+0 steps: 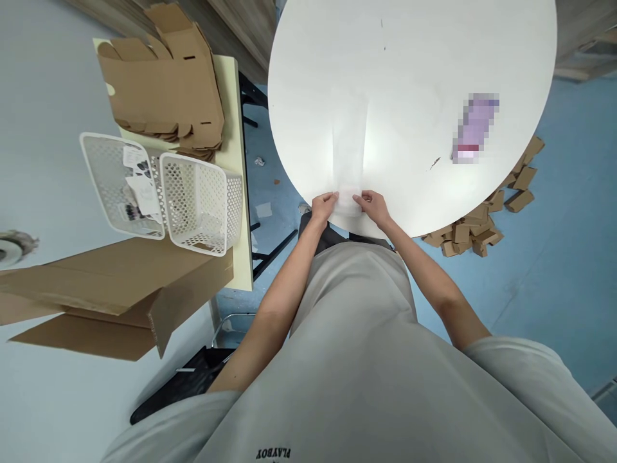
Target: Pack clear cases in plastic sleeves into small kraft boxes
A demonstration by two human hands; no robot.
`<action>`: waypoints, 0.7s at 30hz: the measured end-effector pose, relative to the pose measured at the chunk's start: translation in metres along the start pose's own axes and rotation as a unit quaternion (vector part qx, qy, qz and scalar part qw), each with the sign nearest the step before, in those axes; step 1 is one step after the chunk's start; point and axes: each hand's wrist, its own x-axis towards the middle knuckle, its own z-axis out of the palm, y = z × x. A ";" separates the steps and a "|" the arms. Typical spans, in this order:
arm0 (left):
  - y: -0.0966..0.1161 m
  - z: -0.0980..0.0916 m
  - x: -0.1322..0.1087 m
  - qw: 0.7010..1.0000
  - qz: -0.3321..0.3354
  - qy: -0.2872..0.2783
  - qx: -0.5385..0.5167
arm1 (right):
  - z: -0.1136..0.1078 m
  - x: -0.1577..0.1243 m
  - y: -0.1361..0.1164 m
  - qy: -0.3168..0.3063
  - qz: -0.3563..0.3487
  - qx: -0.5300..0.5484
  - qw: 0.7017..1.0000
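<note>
A long, translucent white strip (349, 145), perhaps plastic film or a thin foam sleeve, lies flat on the round white table (414, 58), reaching from the near edge toward the middle. At its near end, my left hand (324, 207) pinches the left edge between thumb and fingers. Opposite it, my right hand (375, 206) has thumb and forefinger closed at the right edge. The strip's near end looks folded or doubled between the hands, though its exact layers cannot be made out.
A blurred-out purple object (476, 127) lies on the table's right side. To the left, a side table (234, 193) bears flattened cardboard boxes (159, 87), white perforated baskets (219, 206) and a large open carton (120, 276). Several small brown boxes (475, 228) are piled on the blue floor at right.
</note>
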 end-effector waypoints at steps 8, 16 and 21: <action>-0.004 -0.004 0.010 0.999 -0.004 0.017 0.031 | -0.015 -0.022 -0.002 -0.124 -0.304 -0.332 0.885; 0.005 -0.014 0.013 0.962 0.137 0.046 0.231 | -0.013 0.009 0.024 -0.121 -0.341 -0.427 0.829; 0.013 -0.028 0.020 0.861 0.348 -0.138 0.343 | -0.018 0.013 0.023 -0.121 -0.362 -0.434 0.816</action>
